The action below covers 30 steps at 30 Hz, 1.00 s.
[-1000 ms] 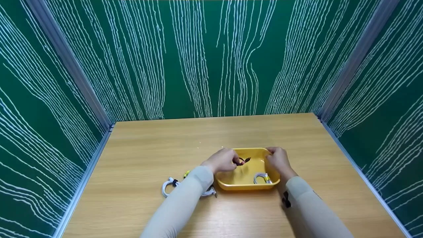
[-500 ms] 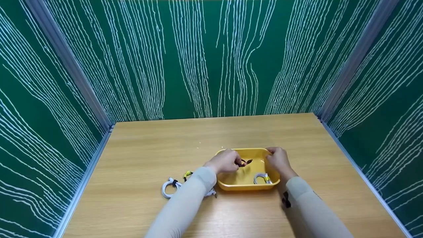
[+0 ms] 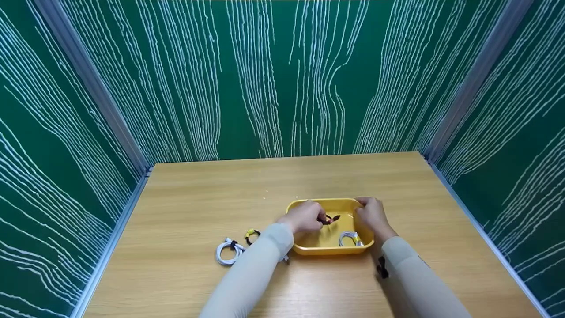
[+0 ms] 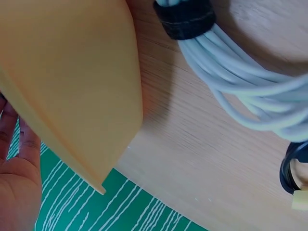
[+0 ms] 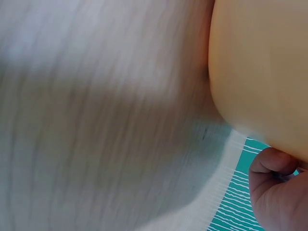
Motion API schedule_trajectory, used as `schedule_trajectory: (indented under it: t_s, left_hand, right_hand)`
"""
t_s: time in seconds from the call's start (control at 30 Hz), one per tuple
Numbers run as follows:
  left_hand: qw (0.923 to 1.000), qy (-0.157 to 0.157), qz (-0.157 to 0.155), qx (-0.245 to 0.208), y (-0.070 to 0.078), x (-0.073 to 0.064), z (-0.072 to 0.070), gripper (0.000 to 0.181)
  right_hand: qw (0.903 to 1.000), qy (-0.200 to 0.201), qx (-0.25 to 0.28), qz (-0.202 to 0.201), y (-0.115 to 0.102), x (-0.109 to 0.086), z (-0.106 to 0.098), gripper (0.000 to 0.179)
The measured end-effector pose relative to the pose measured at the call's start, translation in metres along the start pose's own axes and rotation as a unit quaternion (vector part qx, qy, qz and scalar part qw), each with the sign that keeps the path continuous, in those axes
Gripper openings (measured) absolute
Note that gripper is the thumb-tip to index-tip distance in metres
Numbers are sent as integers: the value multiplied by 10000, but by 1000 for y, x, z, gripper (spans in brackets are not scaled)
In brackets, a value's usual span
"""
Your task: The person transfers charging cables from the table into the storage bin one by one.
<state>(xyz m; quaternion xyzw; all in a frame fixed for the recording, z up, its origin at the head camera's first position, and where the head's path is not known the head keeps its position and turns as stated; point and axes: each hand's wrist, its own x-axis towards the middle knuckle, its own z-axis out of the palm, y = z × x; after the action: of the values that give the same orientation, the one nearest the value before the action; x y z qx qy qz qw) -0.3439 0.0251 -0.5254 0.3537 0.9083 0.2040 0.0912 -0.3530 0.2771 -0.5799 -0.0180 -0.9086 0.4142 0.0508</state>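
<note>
My left hand point(image 3: 306, 216) reaches over the left side of a yellow plastic bin point(image 3: 331, 251) and pinches a small dark cable point(image 3: 328, 220) with a reddish part. That cable is held above the bin's floor, partly hidden by my fingers. With its fingers on the right rim, my right hand point(image 3: 374, 216) grips the bin; the right wrist view shows this hand point(image 5: 281, 192) curled at the bin's edge point(image 5: 260, 82). Inside the bin, near the front right, lies a coiled grey-white cable point(image 3: 348, 235) with a yellow tie.
Left of the bin lie a white coiled cable point(image 3: 222, 257) with a black strap and a black cable point(image 3: 248, 238) with a yellow piece; my left forearm partly covers this group. The wooden table point(image 3: 198, 194) ends at green walls point(image 3: 282, 88) with white lines.
My left hand has shifted slightly right and toward me over the bin, carrying the dark cable. More of the black cable with the yellow piece shows. The right hand stays put.
</note>
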Motion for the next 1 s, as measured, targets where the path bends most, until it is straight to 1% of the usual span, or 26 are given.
schedule_trajectory:
  t_s: [0.1, 0.17, 0.37, 0.53, 0.57, 0.63, 0.8, 0.93, 1.0]
  left_hand:
    - [10000, 13, -22, 63, 0, 3, 4, 20]
    - [10000, 2, -77, 29, 1, 4, 6, 19]
    - [9998, -41, -111, -160, 3, 5, 7, 18]
    - [9998, -54, -64, -185, 3, 7, 10, 18]
    - [9998, -61, -63, -202, 2, 8, 11, 17]
    - [9999, -8, -54, -105, -4, 15, 20, 19]
    - [10000, 5, 28, -73, -17, 28, 36, 19]
    - [9997, -83, 17, -248, -15, 26, 34, 18]
    - [9997, -40, -21, -253, -13, 24, 34, 19]
  right_hand:
    - [9998, 52, -143, -106, 1, 0, 0, 29]
    - [9998, 69, -162, -120, 1, 0, 0, 29]
    - [9999, 40, -129, -49, 0, 0, 1, 29]
    - [9999, 42, -126, -49, 0, 0, 1, 31]
    - [9999, 41, -128, -47, 0, -1, 1, 31]
    - [9999, 29, -125, -29, 0, -1, 1, 32]
    - [10000, 11, -85, 18, 0, -1, 1, 33]
    - [10000, -2, -82, 5, -1, -1, 0, 32]
    - [9999, 21, -100, -15, -1, -1, 0, 32]
